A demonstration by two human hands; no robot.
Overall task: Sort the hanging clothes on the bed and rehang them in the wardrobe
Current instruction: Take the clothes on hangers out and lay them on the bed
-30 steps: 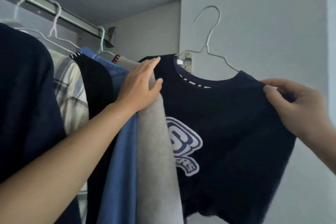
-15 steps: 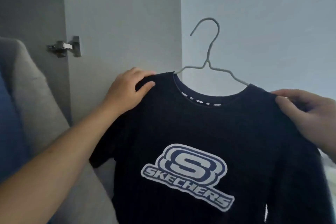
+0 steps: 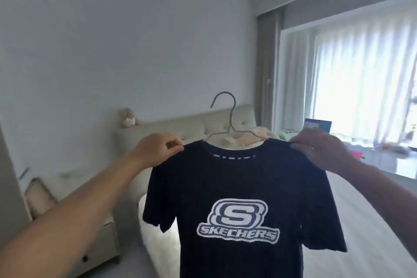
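A navy T-shirt [image 3: 237, 178] with a white logo on the chest hangs on a thin grey wire hanger [image 3: 229, 117], held up in front of me above the bed [image 3: 370, 221]. My left hand [image 3: 155, 152] pinches the shirt's left shoulder. My right hand [image 3: 322, 149] pinches the right shoulder. The hanger's hook stands free above the collar. The wardrobe is out of view.
A beige headboard [image 3: 171, 133] with a soft toy [image 3: 127, 117] on top runs behind the shirt. A bedside cabinet [image 3: 94, 237] stands at the lower left. Pale clothes [image 3: 252, 135] lie near the pillows. A curtained window [image 3: 352, 83] fills the right.
I have turned away from the wardrobe and its hanging clothes to face the bed. My left hand left the grey garment and took the shirt's shoulder; the shirt now hangs spread between both hands.
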